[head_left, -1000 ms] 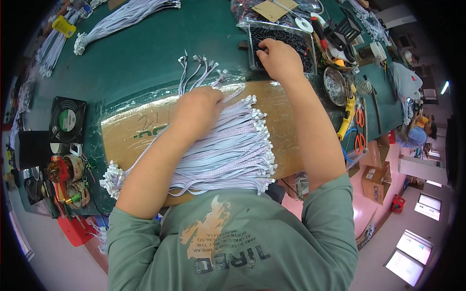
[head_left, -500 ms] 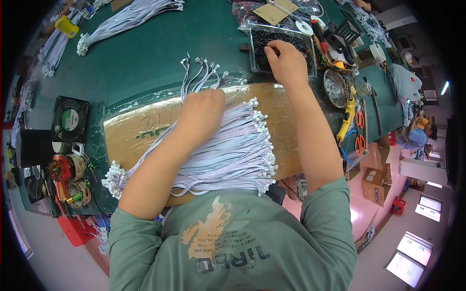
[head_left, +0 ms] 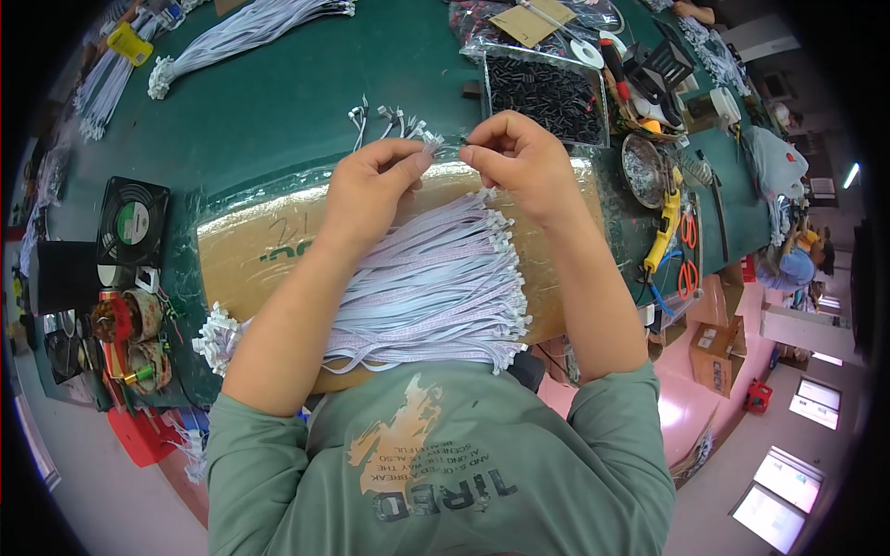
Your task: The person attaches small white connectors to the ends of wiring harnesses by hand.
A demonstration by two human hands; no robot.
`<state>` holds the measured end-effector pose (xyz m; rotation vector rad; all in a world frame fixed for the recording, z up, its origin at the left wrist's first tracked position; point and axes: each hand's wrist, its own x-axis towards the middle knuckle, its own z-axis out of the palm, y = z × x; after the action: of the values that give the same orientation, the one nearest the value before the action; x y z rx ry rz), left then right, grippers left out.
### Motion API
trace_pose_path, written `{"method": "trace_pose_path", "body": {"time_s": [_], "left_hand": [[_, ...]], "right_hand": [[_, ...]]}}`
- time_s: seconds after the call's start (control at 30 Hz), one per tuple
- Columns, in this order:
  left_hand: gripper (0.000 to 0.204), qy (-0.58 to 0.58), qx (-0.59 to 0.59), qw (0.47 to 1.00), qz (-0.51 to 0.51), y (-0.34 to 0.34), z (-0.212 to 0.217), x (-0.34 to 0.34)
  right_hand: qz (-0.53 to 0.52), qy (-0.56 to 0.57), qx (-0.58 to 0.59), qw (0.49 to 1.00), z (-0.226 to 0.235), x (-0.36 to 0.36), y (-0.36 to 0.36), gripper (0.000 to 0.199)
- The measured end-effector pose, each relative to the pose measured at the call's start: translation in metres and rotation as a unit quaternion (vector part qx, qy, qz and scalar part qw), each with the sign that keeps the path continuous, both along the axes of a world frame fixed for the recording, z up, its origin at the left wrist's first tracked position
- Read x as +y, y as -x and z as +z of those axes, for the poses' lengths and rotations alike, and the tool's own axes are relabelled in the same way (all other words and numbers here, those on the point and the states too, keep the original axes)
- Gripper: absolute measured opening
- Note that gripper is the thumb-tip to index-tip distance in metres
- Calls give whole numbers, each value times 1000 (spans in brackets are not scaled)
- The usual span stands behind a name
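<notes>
Left forearm [head_left: 292, 310] apparently screens cables [head_left: 426, 278]; 1 tray [head_left: 605, 111] beyond.

A green workbench [head_left: 269, 111], cable bundles [head_left: 426, 283] and scissors [head_left: 683, 229] show a workshop.

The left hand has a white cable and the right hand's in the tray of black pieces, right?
Not quite: the head view shows the right hand outside the tray, close to the left hand, which does hold a white cable.

Bright glare on plastic film [head_left: 278, 198]
</notes>
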<state>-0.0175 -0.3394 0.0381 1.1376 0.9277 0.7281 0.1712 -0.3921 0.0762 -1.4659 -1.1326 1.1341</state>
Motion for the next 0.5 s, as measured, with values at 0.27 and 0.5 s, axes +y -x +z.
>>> {"method": "trace_pose_path", "body": {"time_s": [0.27,0.5], "left_hand": [[20,79,-80,993,-32,4,-4,4],[20,102,-87,990,-45,6,-5,4]], "right_hand": [[-20,-56,6,998,2,5,8,15],[-20,-104,-140,984,-5,12,7,17]]}}
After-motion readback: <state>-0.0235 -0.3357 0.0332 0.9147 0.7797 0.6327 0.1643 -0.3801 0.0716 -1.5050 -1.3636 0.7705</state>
